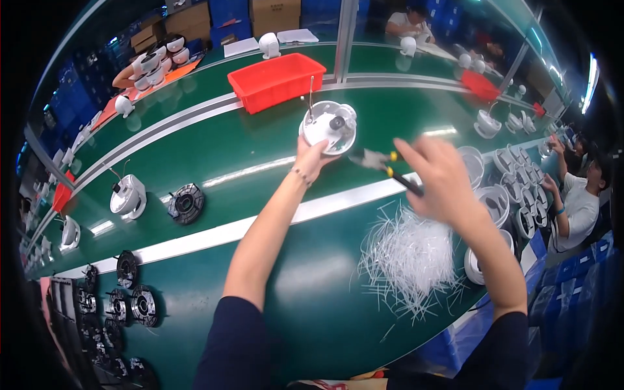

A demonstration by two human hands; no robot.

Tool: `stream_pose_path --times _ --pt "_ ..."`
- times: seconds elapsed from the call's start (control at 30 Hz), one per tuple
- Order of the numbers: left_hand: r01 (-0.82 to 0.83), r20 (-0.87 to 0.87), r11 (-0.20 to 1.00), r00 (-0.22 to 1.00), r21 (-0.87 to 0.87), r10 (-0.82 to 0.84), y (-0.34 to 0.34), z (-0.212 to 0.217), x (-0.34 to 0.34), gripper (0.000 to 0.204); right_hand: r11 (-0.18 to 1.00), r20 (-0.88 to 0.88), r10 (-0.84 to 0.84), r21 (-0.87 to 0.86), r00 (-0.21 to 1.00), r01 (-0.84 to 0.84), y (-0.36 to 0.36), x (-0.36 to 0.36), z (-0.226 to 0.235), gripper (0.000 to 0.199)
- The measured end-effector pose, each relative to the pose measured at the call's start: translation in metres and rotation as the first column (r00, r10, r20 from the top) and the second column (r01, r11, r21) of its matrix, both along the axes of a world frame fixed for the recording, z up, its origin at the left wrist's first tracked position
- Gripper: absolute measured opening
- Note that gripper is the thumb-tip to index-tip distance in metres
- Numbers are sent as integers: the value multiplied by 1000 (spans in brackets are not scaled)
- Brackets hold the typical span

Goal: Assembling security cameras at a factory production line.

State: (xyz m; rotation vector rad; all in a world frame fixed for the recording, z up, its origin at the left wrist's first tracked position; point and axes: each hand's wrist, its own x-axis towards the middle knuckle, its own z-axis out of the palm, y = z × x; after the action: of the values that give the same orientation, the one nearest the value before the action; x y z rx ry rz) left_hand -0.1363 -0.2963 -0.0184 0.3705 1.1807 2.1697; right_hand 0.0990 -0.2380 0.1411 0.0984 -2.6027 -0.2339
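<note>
My left hand (311, 158) is closed around the near side of a round white camera housing (320, 131). Inside the housing sits a black lens part, and a thin wire stands up from its left side. To the right, my right hand (441, 174) grips cutting pliers (373, 160) with black and yellow handles. The plier jaws point left toward the housing, a short way off it. Below the right hand lies a heap of thin white plastic strips (416, 260) that look like cable ties.
A red bin (278, 79) stands beyond the housing. Left on the green belt are another white housing (129, 196) and a black ring part (186, 203). Several black ring parts (144, 305) lie lower left. White rings (494, 203) stack at right, near a co-worker (580, 201).
</note>
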Motion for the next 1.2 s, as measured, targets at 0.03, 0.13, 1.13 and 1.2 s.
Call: stream_pose_path --times 0.03,0.13,1.13,1.2 --pt "87 -13 996 996 35 -86 -26 11 13 47 997 -20 19 77 1000 -18 -4 -7 10 61" --pt "263 -3 965 965 21 -263 -82 37 50 47 964 -31 88 255 996 -78 -2 -26 26 57" --pt "114 83 990 989 81 -121 -114 39 53 35 910 -45 208 374 977 -176 -36 -2 63 50" --pt "75 242 973 962 219 -128 -84 21 22 36 942 -37 187 291 982 -169 -42 3 56 53"
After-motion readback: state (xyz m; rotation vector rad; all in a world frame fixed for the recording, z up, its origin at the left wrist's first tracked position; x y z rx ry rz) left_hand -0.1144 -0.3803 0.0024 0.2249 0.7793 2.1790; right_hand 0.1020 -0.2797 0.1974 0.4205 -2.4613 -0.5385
